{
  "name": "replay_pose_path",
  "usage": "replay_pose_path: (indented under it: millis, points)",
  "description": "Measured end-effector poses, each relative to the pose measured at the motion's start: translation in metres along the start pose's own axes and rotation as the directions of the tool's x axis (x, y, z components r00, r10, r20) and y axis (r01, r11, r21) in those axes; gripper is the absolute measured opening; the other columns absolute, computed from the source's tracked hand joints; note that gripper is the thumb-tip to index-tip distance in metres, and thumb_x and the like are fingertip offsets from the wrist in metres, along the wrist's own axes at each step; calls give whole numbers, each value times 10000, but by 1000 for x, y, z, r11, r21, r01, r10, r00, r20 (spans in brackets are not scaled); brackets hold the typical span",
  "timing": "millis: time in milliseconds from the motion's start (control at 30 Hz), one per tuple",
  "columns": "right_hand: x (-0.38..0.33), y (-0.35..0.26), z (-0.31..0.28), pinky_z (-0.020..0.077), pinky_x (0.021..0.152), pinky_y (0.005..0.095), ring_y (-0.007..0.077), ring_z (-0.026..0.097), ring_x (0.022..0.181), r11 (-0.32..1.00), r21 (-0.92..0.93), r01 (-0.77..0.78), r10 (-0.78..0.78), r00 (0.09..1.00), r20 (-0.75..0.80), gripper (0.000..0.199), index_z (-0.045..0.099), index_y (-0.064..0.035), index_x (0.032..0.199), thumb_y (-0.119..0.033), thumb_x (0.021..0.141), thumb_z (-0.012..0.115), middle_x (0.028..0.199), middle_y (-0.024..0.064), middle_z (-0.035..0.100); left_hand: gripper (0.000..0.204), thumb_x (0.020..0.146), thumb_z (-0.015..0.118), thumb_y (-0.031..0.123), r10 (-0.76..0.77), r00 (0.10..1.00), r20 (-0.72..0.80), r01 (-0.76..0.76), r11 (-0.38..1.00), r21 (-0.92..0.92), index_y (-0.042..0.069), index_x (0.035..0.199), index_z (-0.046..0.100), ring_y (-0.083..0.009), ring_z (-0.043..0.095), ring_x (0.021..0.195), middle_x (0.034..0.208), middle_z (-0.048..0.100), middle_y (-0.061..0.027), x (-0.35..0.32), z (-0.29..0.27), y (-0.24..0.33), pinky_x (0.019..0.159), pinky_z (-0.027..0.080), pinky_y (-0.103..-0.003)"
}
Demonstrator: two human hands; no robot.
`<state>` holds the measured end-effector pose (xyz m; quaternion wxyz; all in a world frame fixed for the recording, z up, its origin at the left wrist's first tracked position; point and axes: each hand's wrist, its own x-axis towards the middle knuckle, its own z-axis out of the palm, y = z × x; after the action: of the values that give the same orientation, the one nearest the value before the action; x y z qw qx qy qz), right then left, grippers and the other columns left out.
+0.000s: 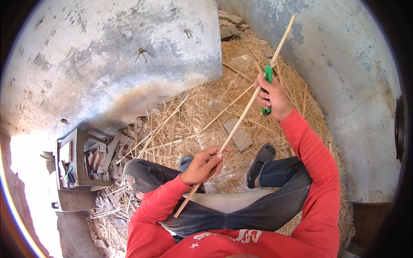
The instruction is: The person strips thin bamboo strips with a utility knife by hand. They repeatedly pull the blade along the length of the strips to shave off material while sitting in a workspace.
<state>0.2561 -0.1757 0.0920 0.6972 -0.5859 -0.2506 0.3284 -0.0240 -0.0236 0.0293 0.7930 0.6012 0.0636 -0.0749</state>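
A long, thin strip of pale wood or bamboo (pixel 241 118) slants from above my lap up to the far right. Near its lower part my left hand (pixel 204 165) grips it between thumb and fingers. Farther up, my right hand (pixel 273 96) is closed round a green utility knife (pixel 268 74). The knife's front end meets the strip just beyond that hand. Whether the right fingers also press on the strip is hard to make out. The strip's lower end sticks out past my left wrist, over my thigh.
Straw-like shavings (pixel 223 99) and loose strips cover the ground, with a flat brick (pixel 238 134) among them. To the left stands a wooden frame (pixel 79 159) beside scrap wood pieces. Worn grey walls (pixel 112 51) rise ahead and at the right (pixel 352 86). My sandalled foot (pixel 261 163) rests in front.
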Motion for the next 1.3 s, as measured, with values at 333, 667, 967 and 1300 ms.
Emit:
replay_pose_path:
  millis: [333, 667, 967, 1300]
  points:
    - [-72, 45, 92, 490, 618, 510, 415, 637, 631, 412, -868, 275, 14, 951, 308, 559, 741, -69, 1014, -563, 1012, 480, 692, 223, 648, 250, 1076, 499, 124, 201, 930, -309, -187, 980, 73, 5, 1251, 634, -12, 390, 555, 638, 455, 60, 16, -12, -12, 495, 295, -201]
    - [-44, 73, 90, 495, 601, 532, 412, 645, 595, 239, -890, 388, -174, 919, 354, 589, 687, -72, 812, -589, 1004, 479, 604, 197, 631, 155, 1059, 537, 108, 162, 912, -377, -156, 987, 48, 2, 1055, 650, -9, 364, 534, 639, 428, 84, 18, -22, 4, 476, 281, -212]
    - [30, 28, -33, 484, 594, 493, 380, 634, 634, 182, -980, -81, -259, 957, -128, 680, 740, -24, 984, -601, 1040, 385, 676, 211, 626, 289, 1052, 561, 125, 92, 970, -226, -55, 985, 166, -22, 1286, 644, -24, 396, 552, 656, 453, 69, -13, -12, -12, 495, 299, -211]
    - [27, 25, -296, 471, 957, 522, 464, 648, 1077, 320, -774, -546, -454, 629, -631, 745, 700, 46, 1167, -608, 1027, 370, 1145, 329, 671, 321, 1068, 541, 171, 5, 999, -41, -2, 997, 83, 0, 1324, 632, -17, 374, 514, 618, 424, 80, -49, -22, -25, 475, 303, -220]
